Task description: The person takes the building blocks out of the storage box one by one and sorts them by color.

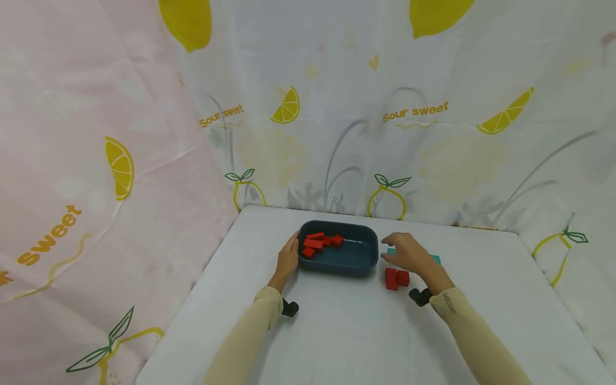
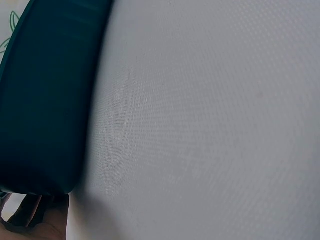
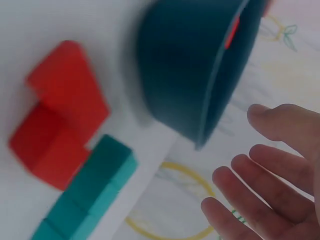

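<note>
A dark blue plastic bin (image 1: 338,270) stands on the table with several red blocks (image 1: 314,244) lying in its left half. My left hand (image 1: 287,259) lies against the bin's left end, fingers extended along the outer wall; only part of that hand (image 2: 42,222) shows in the left wrist view. Off the bin's right end, my right hand (image 1: 409,252) is raised with thumb and fingers spread, holding nothing. Two red blocks (image 1: 392,279) lie close together below it. Teal blocks (image 3: 92,185) stand in a row beside them, mostly covered by the right hand in the head view.
The white table (image 1: 332,337) ends at a lemon-print cloth (image 1: 332,160) hanging behind it and along the left. Black wrist mounts (image 1: 420,297) stick out from both forearms, low over the tabletop.
</note>
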The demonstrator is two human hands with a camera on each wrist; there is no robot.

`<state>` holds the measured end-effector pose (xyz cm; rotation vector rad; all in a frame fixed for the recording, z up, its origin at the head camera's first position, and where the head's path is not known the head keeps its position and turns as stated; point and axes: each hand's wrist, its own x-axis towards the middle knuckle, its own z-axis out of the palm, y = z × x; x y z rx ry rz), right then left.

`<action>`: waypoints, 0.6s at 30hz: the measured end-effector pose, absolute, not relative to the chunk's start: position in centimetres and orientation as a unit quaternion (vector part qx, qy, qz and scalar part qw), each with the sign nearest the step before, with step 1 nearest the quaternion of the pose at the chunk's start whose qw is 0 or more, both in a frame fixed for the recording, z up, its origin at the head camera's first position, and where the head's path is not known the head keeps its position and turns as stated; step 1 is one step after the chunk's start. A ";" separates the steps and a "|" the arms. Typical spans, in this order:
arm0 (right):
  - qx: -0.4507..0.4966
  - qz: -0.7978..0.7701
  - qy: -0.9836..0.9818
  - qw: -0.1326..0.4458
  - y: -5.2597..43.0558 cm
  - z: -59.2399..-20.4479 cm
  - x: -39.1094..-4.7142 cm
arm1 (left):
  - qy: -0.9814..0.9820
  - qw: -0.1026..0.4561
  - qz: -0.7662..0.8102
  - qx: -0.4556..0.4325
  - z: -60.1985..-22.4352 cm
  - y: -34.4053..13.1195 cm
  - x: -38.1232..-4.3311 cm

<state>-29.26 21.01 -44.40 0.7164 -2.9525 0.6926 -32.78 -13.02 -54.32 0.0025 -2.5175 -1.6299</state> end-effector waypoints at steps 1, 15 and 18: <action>0.234 0.219 -0.947 0.017 20.5 -44.0 -29.6 | -0.838 0.071 -0.541 0.001 -54.3 -13.0 -32.8; 0.316 0.182 -0.931 0.027 14.8 -40.8 -34.3 | -0.848 0.073 -0.525 -0.003 -54.1 -13.1 -32.6; 0.323 0.171 -0.931 0.021 14.1 -40.5 -35.3 | -0.844 0.071 -0.532 -0.003 -54.0 -13.1 -32.6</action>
